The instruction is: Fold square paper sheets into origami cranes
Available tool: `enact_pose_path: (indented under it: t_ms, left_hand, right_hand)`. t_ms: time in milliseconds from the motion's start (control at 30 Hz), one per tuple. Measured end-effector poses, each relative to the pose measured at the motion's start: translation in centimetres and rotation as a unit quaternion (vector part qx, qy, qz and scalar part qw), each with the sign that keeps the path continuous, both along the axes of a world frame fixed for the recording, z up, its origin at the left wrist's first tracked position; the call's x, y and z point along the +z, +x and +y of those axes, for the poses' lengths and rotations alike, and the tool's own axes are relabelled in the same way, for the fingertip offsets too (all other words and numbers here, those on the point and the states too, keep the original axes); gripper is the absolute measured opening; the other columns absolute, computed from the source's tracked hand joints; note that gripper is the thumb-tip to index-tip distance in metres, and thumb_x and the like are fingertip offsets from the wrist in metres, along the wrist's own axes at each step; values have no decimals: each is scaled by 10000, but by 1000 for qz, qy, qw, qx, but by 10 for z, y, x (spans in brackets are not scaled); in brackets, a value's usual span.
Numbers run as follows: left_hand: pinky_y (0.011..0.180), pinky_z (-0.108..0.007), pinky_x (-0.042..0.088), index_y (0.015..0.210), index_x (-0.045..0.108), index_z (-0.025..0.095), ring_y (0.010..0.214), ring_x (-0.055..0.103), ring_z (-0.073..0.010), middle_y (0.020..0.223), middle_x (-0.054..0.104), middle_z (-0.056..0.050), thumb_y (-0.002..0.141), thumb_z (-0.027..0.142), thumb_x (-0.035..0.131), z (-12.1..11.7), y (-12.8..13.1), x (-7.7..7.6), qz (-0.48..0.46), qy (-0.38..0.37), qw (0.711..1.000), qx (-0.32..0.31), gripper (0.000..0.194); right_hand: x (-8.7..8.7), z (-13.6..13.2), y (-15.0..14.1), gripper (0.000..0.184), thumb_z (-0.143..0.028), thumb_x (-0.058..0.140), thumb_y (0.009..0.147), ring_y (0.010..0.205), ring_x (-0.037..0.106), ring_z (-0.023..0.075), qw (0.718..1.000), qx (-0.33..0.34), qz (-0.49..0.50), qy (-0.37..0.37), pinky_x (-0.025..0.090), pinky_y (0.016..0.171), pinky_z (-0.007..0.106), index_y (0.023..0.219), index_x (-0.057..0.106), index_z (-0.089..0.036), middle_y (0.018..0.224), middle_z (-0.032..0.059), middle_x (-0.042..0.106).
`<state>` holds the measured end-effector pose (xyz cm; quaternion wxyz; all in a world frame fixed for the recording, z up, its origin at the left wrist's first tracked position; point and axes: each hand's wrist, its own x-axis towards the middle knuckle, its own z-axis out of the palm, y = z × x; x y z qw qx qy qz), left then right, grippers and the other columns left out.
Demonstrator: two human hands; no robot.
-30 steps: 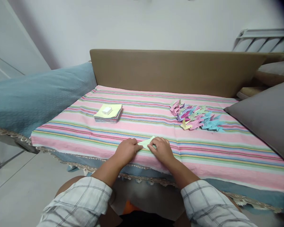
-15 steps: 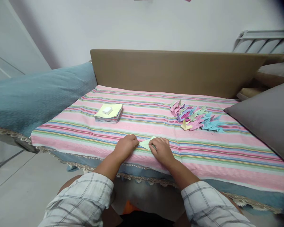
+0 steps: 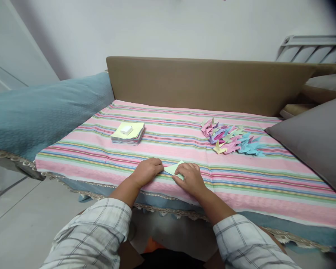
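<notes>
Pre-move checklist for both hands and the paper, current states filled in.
1. Left hand at the left tip of the green paper: ok.
2. Right hand at the paper's right part: ok.
3. Whole green paper visible: not ok, right hand covers part.
4. Fold edges lined up: cannot tell, too small and partly hidden.
5. Paper stack apart from hands: ok, small white box on top.
6. Folded paper pieces apart from hands: ok.

Worn on the person's head, a single camera looks forward and down past plaid sleeves (image 3: 100, 220) near the lens, framing left grip (image 3: 148, 172) and right grip (image 3: 189, 179) below center, with brown panel (image 3: 207, 86) and pale wall (image 3: 184, 30) farther off.
</notes>
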<state>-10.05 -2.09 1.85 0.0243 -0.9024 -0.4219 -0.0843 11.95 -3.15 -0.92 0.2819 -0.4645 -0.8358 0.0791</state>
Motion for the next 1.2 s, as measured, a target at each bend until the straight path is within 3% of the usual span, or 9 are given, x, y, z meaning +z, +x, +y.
enact_pose_path:
  t_ms: [133, 300, 467, 667, 767, 900, 1033, 1200]
  left_hand:
    - [759, -249, 389, 908, 654, 242, 894, 537, -152, 957, 633, -15, 889, 223, 432, 2, -2, -4, -13, 32, 999, -6, 224]
    - [716, -267, 400, 977, 636, 218, 811, 529, -151, 884, 629, -37, 893, 297, 464, 1, 1, -11, -69, 159, 984, -38, 208]
    - [631, -279, 366, 830, 652, 214, 714, 484, -151, 793, 603, -23, 867, 227, 507, 1, 11, -13, -24, 228, 971, -69, 151]
    - [600, -291, 366, 678, 601, 180, 688, 466, -164, 730, 575, -33, 820, 180, 547, -1, 8, -4, 9, 191, 981, -23, 151]
    - [688, -315, 422, 779, 608, 178, 787, 504, -181, 837, 604, -54, 813, 140, 517, -10, 13, 0, -27, 173, 984, 6, 104]
    - [924, -354, 422, 972, 577, 155, 1036, 508, -197, 1085, 597, -83, 769, 83, 491, -26, 30, -7, -73, 106, 988, -80, 232]
    - [954, -404, 423, 1167, 505, 160, 1078, 507, -215, 1128, 581, -98, 810, 112, 456, -32, 40, -17, -72, 75, 990, -92, 364]
    - [959, -420, 425, 1174, 523, 164, 1082, 503, -229, 1142, 567, -108, 845, 166, 464, -30, 38, -20, -54, 96, 989, -99, 334]
  right_hand:
    - [-1, 1, 1, 114, -345, 618, 782, 901, 532, 178, 1000, 0, 6, -3, 266, 869, 341, 789, 626, -232, 916, 5, 638]
    - [-3, 1, 0, 115, -344, 623, 779, 894, 537, 180, 1000, 2, 14, -1, 275, 858, 340, 786, 619, -228, 909, 6, 637]
    - [-3, 1, 0, 114, -344, 633, 776, 892, 537, 178, 1000, 0, 14, 0, 282, 851, 338, 784, 613, -232, 903, -4, 633]
    - [-2, 2, 1, 118, -352, 642, 773, 897, 538, 182, 1000, -1, 12, -9, 291, 846, 343, 795, 620, -238, 917, -2, 637]
    - [-3, 2, 0, 126, -358, 647, 770, 904, 538, 192, 1000, 0, 15, -10, 298, 846, 353, 791, 623, -236, 920, 9, 640]
    - [-3, 5, 4, 166, -401, 642, 776, 921, 544, 203, 999, 20, 34, -20, 322, 854, 370, 814, 632, -240, 934, 18, 645]
    - [1, 13, 22, 207, -364, 646, 774, 966, 540, 205, 993, 66, 87, -46, 381, 866, 356, 937, 636, -237, 994, 45, 636]
    - [4, 20, 44, 135, -328, 595, 799, 972, 519, 207, 992, 14, 105, -75, 397, 876, 358, 864, 669, -236, 990, 51, 605]
